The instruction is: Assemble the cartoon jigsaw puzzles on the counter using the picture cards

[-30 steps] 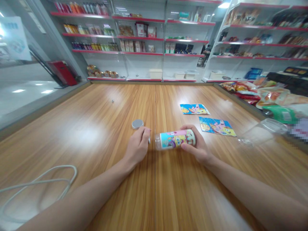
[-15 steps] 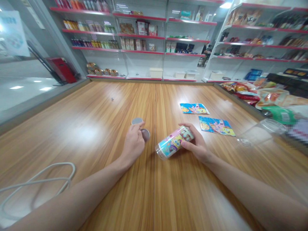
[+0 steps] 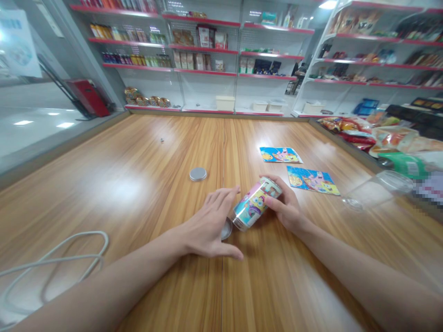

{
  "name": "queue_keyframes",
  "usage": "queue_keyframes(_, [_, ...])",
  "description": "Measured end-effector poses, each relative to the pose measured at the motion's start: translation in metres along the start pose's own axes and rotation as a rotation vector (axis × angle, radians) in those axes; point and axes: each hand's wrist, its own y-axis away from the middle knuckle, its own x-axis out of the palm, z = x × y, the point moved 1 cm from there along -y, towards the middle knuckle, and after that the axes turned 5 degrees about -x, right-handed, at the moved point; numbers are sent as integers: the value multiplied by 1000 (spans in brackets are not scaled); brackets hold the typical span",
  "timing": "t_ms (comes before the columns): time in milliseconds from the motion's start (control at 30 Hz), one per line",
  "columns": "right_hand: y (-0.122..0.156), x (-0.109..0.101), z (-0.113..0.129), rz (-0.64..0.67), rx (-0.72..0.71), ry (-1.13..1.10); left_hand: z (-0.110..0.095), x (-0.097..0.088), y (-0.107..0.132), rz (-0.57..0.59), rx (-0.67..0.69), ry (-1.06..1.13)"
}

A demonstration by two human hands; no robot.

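Observation:
A clear plastic jar (image 3: pixel 256 203) with a colourful cartoon wrap is tilted over the table, its bare end pointing down and left. My right hand (image 3: pixel 285 205) is wrapped round its upper part, thumb on the near side. A round silver lid (image 3: pixel 226 229) stands on edge between the jar's lower end and the palm of my left hand (image 3: pixel 211 221). The left fingers are stretched out and the thumb is spread away; whether the lid sits on the jar is partly hidden. A second silver lid (image 3: pixel 198 174) lies flat beyond my left hand.
Two cartoon-printed sheets (image 3: pixel 281 155) lie at the right, with a clear empty jar (image 3: pixel 377 190) on its side nearby. Packaged goods (image 3: pixel 398 138) line the right edge. A white cable (image 3: pixel 69 256) loops at the left. Stocked shelves (image 3: pixel 204 48) stand behind the table.
My left hand has moved right and toward me, bringing one lid to the jar's lower end, and its fingers have straightened. The jar has shifted slightly right and tilted more upright.

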Motion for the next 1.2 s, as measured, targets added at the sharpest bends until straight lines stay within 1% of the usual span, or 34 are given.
queue_keyframes(100, [-1, -1, -2, -21, 9, 4, 14, -2, -2, 87, -63, -102])
queue_keyframes(133, [-1, -1, -1, -13, 12, -11, 21, -4, -2, 98, -92, -126])
queue_keyframes(200, [-1, 0, 1, 10, 2, -30, 35, -7, -2, 84, -154, -191])
queue_keyframes(233, [0, 1, 3, 19, -11, -22, 42, -9, -2, 52, -198, -229])
queue_keyframes(300, [2, 3, 7, 32, -49, 27, 51, -12, -2, -73, -299, -272])
queue_keyframes(333, [4, 4, 9, 36, -69, 58, 52, -13, -2, -139, -321, -267])
queue_keyframes(400, [7, 7, 13, 37, -105, 103, 48, -15, -1, -254, -290, -189])
queue_keyframes(467, [11, 10, 16, 31, -127, 123, 39, -16, 0, -305, -214, -27])
queue_keyframes(500, [12, 12, 16, 26, -135, 131, 34, -16, 1, -278, -190, 76])
queue_keyframes(533, [13, 13, 17, 21, -141, 137, 28, -15, 1, -207, -141, 179])
queue_keyframes(600, [13, 14, 17, 21, -146, 147, 20, -14, 1, -5, -62, 322])
queue_keyframes(633, [12, 15, 17, 24, -148, 150, 17, -12, 1, 80, -43, 340])
queue_keyframes(667, [12, 15, 18, 27, -149, 153, 15, -11, 0, 136, -32, 335])
queue_keyframes(700, [11, 15, 18, 30, -150, 157, 14, -10, -1, 162, -29, 314])
queue_keyframes(800, [9, 14, 17, 14, -156, 155, 15, -7, -2, 156, -6, 250])
queue_keyframes(867, [8, 12, 14, -2, -135, 125, 16, -6, -3, 166, 12, 218])
queue_keyframes(1067, [6, 8, -1, -104, -54, -75, 16, -3, -3, 219, -22, 130])
queue_keyframes(1200, [3, 7, -5, -156, 18, -154, 14, -5, -5, 248, -27, 123])
